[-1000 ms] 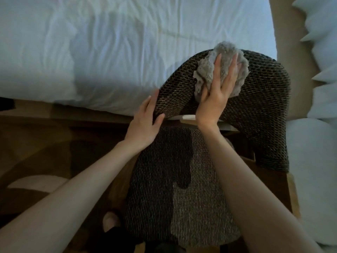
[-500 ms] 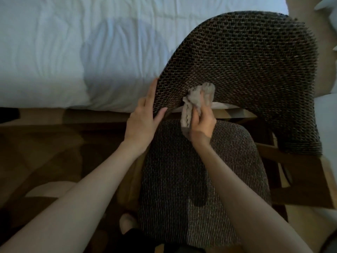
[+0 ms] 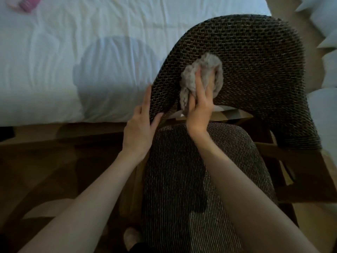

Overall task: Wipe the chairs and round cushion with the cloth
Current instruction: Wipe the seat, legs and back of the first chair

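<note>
**mossy_k:** Against the inner face of the dark woven curved chair backrest: crumpled grey fluffy cloth, bunched round the fingers of the right hand and pressed onto the weave, left of centre. Definitely gripped, not just lying there.

**tinlid:** And over on the left side?

**mossy_k:** Left hand with straight fingers laid along the backrest's left edge, thumb touching the lower corner. Relaxed, not clenched on anything.

**tinlid:** Lower down?

**mossy_k:** Speckled brown fabric seat cushion under both forearms. Behind the chair, white-sheeted bed with something small and pink up at the far corner, too blurry to name. White pillows off to the right, dark brown floor on the left.
</note>
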Motion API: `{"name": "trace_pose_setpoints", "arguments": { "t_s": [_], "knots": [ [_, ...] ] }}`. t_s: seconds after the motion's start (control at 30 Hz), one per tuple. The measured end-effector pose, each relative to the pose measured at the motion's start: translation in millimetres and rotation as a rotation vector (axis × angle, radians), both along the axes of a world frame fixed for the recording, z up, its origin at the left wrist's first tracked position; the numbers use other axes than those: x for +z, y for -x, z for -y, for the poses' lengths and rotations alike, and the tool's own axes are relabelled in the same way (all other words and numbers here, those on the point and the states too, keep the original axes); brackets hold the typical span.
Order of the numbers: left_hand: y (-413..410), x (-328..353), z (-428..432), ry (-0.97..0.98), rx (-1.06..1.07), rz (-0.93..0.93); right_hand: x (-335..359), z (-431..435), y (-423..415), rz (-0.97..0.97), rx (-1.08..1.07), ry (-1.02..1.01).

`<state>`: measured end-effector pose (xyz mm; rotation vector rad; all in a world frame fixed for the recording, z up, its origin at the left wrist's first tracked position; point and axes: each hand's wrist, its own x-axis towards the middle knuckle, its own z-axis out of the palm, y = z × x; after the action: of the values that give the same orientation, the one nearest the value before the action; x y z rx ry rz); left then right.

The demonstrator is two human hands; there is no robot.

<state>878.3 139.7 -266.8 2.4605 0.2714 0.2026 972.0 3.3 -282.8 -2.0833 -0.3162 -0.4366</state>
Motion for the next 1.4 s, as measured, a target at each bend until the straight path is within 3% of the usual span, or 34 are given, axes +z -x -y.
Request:
{"name": "trace_pose_setpoints", "arguments": {
  "t_s": [0.17, 0.27, 0.37, 0.43, 0.5, 0.7, 0.93, 1.07, 1.13, 1.23, 1.4],
  "knots": [
    [-1, 2, 0, 0.012, -0.016, 0.006, -43, 16, 30, -0.162, 0.053, 0.108],
    [-1, 2, -3, 0.045, -0.019, 0.000, -37, 18, 44, -0.269, 0.028, 0.062],
    [-1, -3, -8, 0.101, -0.031, -0.015, -4, 12, 39, -0.064, -0.045, -0.092],
    [-4, -5, -10, 0.137, -0.023, -0.028, 18, 4, 16, 0.125, -0.050, -0.109],
    [-5, -6, -10, 0.167, -0.002, -0.030, 32, -9, -3, 0.187, -0.002, -0.077],
    [-5, -10, -13, 0.285, 0.044, -0.047, -6, -14, 10, 0.089, 0.055, -0.053],
    [-7, -11, -15, 0.356, 0.080, -0.071, -46, 2, 58, -0.234, 0.144, -0.033],
    [-6, -10, -15, 0.343, 0.083, -0.080, -18, -3, 64, -0.065, 0.014, -0.141],
    [-7, -8, -15, 0.337, 0.080, -0.088, -4, -18, 60, 0.003, 0.066, -0.201],
    [-8, -7, -14, 0.317, 0.088, -0.093, 7, -42, 61, -0.113, 0.133, -0.252],
    [-8, -9, -13, 0.326, 0.079, -0.073, -8, -46, 71, -0.176, 0.000, -0.239]
  ]
}}
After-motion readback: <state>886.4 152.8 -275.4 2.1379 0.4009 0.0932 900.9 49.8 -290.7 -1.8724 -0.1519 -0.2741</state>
